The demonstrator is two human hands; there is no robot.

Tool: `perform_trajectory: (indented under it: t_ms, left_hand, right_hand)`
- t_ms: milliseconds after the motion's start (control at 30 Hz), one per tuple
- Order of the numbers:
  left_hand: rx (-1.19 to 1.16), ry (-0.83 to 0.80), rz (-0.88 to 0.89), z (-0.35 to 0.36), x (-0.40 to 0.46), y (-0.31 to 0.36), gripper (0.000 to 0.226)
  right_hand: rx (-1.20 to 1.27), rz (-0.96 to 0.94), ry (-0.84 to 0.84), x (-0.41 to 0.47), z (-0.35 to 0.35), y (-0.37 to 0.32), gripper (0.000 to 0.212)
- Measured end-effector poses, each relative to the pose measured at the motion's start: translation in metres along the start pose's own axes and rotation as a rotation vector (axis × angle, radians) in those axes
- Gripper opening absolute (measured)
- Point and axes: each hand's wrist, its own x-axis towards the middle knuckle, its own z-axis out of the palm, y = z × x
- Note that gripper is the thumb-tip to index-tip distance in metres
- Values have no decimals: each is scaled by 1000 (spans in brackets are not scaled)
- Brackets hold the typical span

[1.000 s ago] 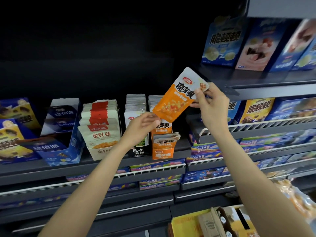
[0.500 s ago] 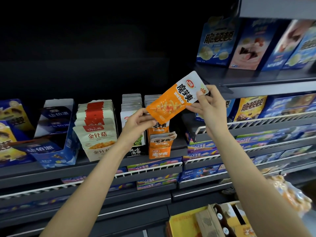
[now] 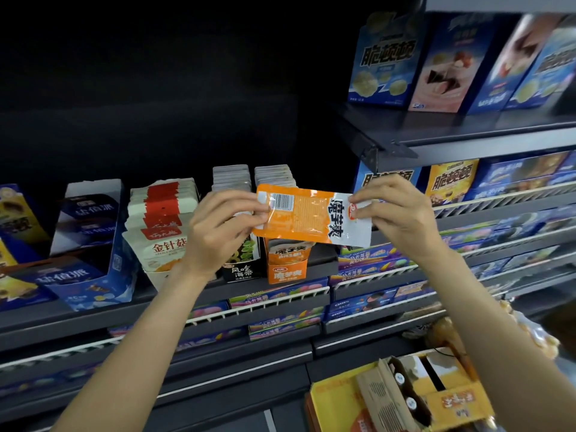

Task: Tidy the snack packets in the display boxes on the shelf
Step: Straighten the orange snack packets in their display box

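Orange-and-white foil snack packet (image 3: 307,218) is held flat, barcode side up, just above the orange cardboard display box (image 3: 288,265) on the dark metal shelf (image 3: 78,310); its ends are pinched by the left hand (image 3: 218,232) and right hand (image 3: 402,213). Returning it is judged outstanding; neighbouring boxes appear filled and orderly.

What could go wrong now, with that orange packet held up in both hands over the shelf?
1. Each hand, left hand and right hand, only pinches an end of the orange packet, so it might slip and fall.
2. The orange display box below already has a packet bent at its front; pushing another in could crumple it further.
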Motion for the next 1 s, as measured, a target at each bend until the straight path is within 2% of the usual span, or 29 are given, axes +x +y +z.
perform_trajectory:
  t_ms: [167, 300, 367, 400, 467, 533, 600, 667, 733, 800, 900, 1000]
  left_hand:
    - [34, -30, 72, -2, 5, -1, 10]
    - [-18, -23, -51, -5, 6, -1, 11]
    - [-87, -6, -200, -5, 13, 6, 8]
    - [-115, 6, -308, -4, 17, 12, 10]
    - [-210, 12, -592, -3, 28, 24, 10]
    - [-374, -25, -873, 1, 35, 32, 13]
    - [-493, -55, -1056, 4, 38, 36, 13]
    - [-528, -101, -1157, 3, 36, 34, 17]
    - [-468, -192, -1198, -2, 27, 31, 29]
    - [-438, -277, -1181, -9, 18, 31, 24]
    - [-471, -474, -1066, -21, 11, 40, 16]
    - [-391, -637, -953, -26, 4, 51, 19]
  right_hand:
    - [-14, -1, 24, -4, 4, 5, 32]
    - [64, 86, 76, -1, 4, -4, 19]
    - [158, 245, 138, 5, 4, -13, 26]
    - [220, 346, 180, 10, 3, -19, 22]
    - [390, 558, 251, 25, 1, -30, 11]
    - [564, 742, 276, 38, -1, -37, 11]
    - [639, 843, 270, 48, -2, -40, 9]
    - [619, 851, 281, 52, -2, -40, 9]
    - [542, 791, 294, 51, 1, -36, 6]
    - [457, 696, 246, 48, 6, -32, 3]
    - [391, 609, 99, 43, 20, -27, 6]
    - [358, 542, -71, 39, 38, -23, 6]
